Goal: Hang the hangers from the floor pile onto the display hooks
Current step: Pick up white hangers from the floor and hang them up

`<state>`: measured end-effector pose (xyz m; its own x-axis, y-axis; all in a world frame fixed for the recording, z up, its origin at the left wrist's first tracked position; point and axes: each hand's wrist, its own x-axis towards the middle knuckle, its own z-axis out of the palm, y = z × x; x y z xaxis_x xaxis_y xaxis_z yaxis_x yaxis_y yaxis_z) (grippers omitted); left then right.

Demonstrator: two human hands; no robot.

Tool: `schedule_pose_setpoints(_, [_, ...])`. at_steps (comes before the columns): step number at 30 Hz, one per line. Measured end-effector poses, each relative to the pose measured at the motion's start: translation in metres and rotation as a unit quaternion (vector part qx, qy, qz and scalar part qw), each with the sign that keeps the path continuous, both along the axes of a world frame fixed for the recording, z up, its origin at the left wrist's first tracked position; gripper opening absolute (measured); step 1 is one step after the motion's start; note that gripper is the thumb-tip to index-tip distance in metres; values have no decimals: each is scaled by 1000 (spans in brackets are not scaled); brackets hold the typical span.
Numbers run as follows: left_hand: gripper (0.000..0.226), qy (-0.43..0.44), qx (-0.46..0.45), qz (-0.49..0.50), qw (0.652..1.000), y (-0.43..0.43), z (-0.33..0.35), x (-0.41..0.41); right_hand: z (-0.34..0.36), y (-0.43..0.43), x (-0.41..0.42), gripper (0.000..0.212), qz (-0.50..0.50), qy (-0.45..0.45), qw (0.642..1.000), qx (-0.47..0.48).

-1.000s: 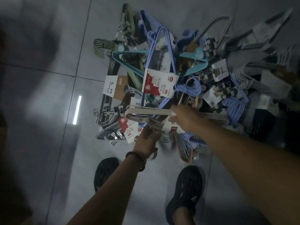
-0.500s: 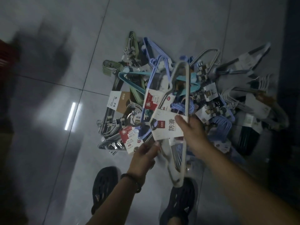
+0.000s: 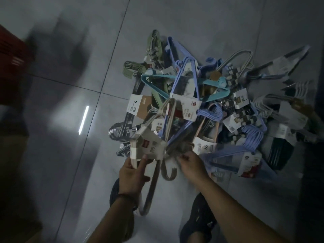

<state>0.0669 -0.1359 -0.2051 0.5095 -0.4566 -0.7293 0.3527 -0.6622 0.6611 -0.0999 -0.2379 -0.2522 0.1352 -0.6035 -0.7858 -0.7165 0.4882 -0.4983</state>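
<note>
A pile of bundled hangers in purple, teal, green, grey and beige lies on the grey tiled floor, many with paper labels. I hold a beige hanger bundle with a white label lifted above the near edge of the pile; it is blurred. My left hand grips the bundle at its lower left, thumb on the label. My right hand pinches the bundle near its hooks, fingers curled. No display hooks are in view.
My two dark shoes stand on the floor tiles just below the pile. A red crate sits at the far left edge. A dark vertical surface borders the right side.
The beige bundle has swung round from upright to tilted left, and my left hand has taken hold of its labelled side. My right hand shifted to the hook end.
</note>
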Motion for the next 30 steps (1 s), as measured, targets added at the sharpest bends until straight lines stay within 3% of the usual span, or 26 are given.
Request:
schedule_pose_setpoints(2, [19, -24, 10, 9, 1000, 21, -4, 18, -19, 16, 21, 24, 66, 2, 996, 54])
schedule_pose_setpoints(4, [25, -21, 25, 32, 999, 42, -9, 33, -39, 34, 39, 64, 109, 24, 987, 113])
schedule_pose_setpoints(7, [44, 24, 47, 92, 994, 73, -18, 56, -66, 58, 49, 96, 170, 117, 975, 86])
schedule_pose_setpoints(9, [58, 43, 69, 115, 990, 88, -23, 69, -67, 64, 51, 97, 245, 182, 951, 51])
schedule_pose_setpoints(11, [65, 50, 90, 130, 986, 103, -31, 76, -59, 67, 57, 85, 339, 213, 916, 38])
schedule_pose_setpoints(13, [71, 59, 104, 154, 981, 116, -38, 81, -48, 67, 67, 70, 412, 206, 888, 0])
schedule_pose_setpoints(14, [73, 61, 111, 160, 979, 119, -37, 82, -39, 65, 75, 61, 415, 182, 891, -18])
schedule_pose_setpoints(16, [77, 58, 122, 167, 977, 123, -31, 82, -20, 58, 86, 44, 387, 114, 912, -73])
schedule_pose_setpoints(18, [80, 46, 132, 182, 973, 125, -16, 81, 0, 42, 93, 40, 361, 70, 924, -107])
schedule_pose_setpoints(21, [83, 25, 136, 207, 969, 125, 10, 80, 41, 10, 99, 30, 306, -7, 947, -96])
schedule_pose_setpoints(23, [73, 21, 128, 227, 965, 121, 24, 80, 69, -7, 103, 15, 241, -49, 967, -71])
schedule_pose_setpoints(25, [61, 7, 105, 240, 965, 111, 44, 82, 105, -18, 110, 22, 134, -85, 987, -30])
schedule_pose_setpoints(27, [54, -13, 86, 256, 963, 101, 64, 84, 138, -29, 117, 10, -20, -128, 991, 33])
schedule_pose_setpoints(30, [40, -53, 89, 264, 959, 92, 89, 85, 187, -52, 122, 14, -267, -197, 932, 143])
